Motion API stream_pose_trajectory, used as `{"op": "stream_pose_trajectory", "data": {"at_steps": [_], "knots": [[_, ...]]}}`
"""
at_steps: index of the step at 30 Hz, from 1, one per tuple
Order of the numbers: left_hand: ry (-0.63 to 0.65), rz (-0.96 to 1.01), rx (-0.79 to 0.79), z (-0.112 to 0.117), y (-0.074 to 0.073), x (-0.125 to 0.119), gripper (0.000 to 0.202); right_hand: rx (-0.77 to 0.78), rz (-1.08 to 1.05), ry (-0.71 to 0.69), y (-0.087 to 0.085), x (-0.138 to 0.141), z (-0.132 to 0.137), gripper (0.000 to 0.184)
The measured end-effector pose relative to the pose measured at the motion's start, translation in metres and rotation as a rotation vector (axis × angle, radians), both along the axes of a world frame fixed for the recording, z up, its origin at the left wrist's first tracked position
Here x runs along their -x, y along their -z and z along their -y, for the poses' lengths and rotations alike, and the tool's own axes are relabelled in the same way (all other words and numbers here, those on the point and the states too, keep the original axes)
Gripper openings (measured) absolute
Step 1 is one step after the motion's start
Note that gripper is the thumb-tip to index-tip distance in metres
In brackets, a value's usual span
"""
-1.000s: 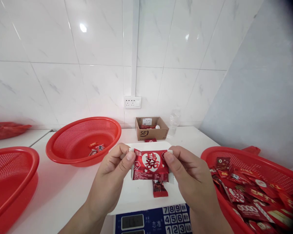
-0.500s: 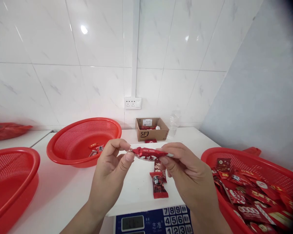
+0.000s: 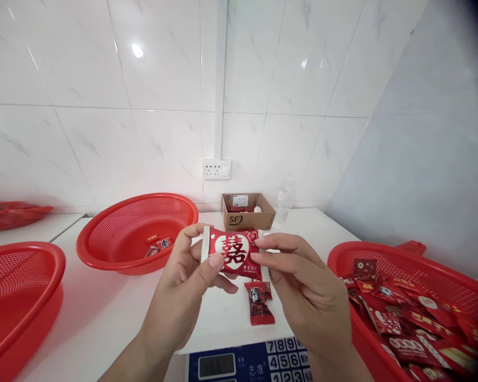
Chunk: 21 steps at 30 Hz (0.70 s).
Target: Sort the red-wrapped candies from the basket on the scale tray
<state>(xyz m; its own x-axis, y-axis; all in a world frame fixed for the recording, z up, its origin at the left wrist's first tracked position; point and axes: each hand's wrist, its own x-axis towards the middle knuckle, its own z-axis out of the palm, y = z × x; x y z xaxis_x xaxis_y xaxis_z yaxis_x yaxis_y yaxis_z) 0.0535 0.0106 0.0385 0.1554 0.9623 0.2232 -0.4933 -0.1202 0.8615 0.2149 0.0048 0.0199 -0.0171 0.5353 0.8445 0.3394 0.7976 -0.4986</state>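
Note:
Between my two hands is a red snack packet (image 3: 234,249) with a white heart and large dark characters facing me. My left hand (image 3: 187,276) grips its left end, thumb on the front. At its right end, my right hand (image 3: 302,281) pinches the packet with the fingertips over the front. Below it, a small dark red wrapped snack (image 3: 258,303) lies on the white weighing scale's plate (image 3: 219,318), with another packet partly hidden behind it. The scale's blue panel (image 3: 247,366) shows a display and number keys.
On the right stands a red basket (image 3: 342,252) full of packets. A red basket (image 3: 103,228) at back left holds a few packets; another red basket (image 3: 24,254) is at far left. Behind are an SF cardboard box (image 3: 249,217) and a clear plastic bottle (image 3: 284,201).
The packet has been turned from its edge to its front face, towards me. My right fingers now lie over its front. The baskets and box have stayed in place.

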Motion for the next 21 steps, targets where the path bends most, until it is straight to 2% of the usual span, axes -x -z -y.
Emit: {"op": "stream_pose_trajectory", "data": {"at_steps": [3, 5, 8, 11, 16, 21], "knots": [[0.016, -0.01, -0.054, -0.001, 0.002, 0.001, 0.03, 0.04, -0.097, -0.003, -0.001, 0.001, 0.002, 0.033], [0.022, -0.021, -0.087, -0.002, 0.005, 0.002, 0.028, 0.124, -0.199, -0.044, -0.002, 0.003, 0.003, 0.028], [0.001, -0.044, -0.115, -0.002, 0.008, 0.003, 0.026, 0.274, -0.318, -0.172, -0.002, 0.005, 0.003, 0.025], [-0.012, -0.097, -0.159, -0.001, 0.01, 0.003, 0.025, 0.359, -0.351, -0.294, -0.002, 0.006, 0.003, 0.032], [-0.052, -0.136, -0.222, 0.001, 0.012, 0.0, 0.025, 0.467, -0.329, -0.241, 0.0, 0.008, 0.005, 0.042], [-0.036, -0.136, -0.25, 0.003, 0.009, -0.002, 0.025, 0.431, -0.333, -0.24, 0.0, 0.008, 0.006, 0.038]]}}
